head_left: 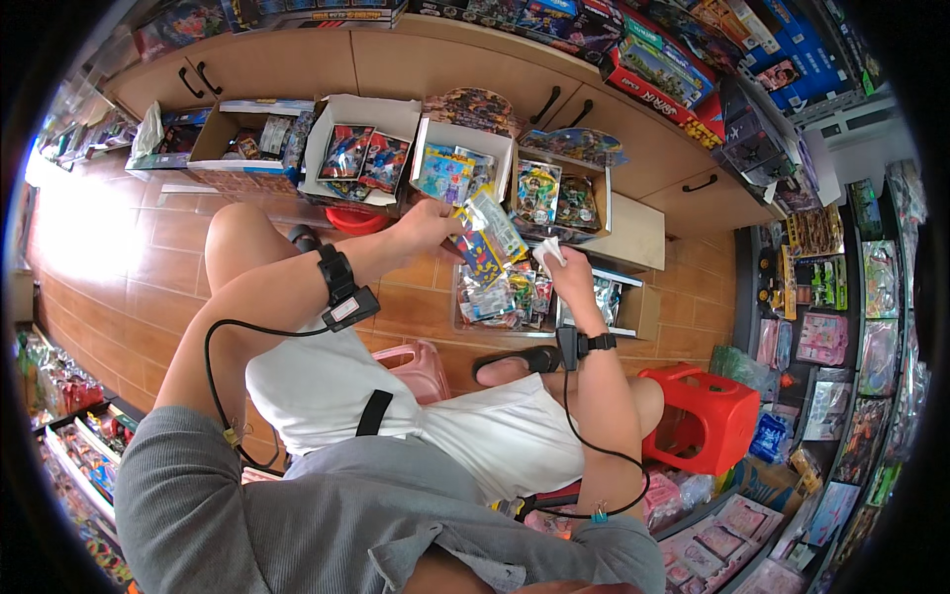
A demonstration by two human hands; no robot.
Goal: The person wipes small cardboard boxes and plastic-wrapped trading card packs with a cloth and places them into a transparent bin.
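A seated person's left hand (427, 226) grips a clear toy packet (482, 241), its long axis running from 1 to 7 o'clock, above a clear bin (467, 322). At 4 o'clock, just beside it, the right hand (567, 269) pinches a white scrap (547, 253).

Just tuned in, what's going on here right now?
A seated person is working over open cardboard boxes of packaged toys on a tiled floor. The left hand holds a flat, colourful plastic toy packet above a clear tray of similar packets. The right hand grips a small white crumpled item; what it is cannot be told. A red plastic stool stands at the person's right.
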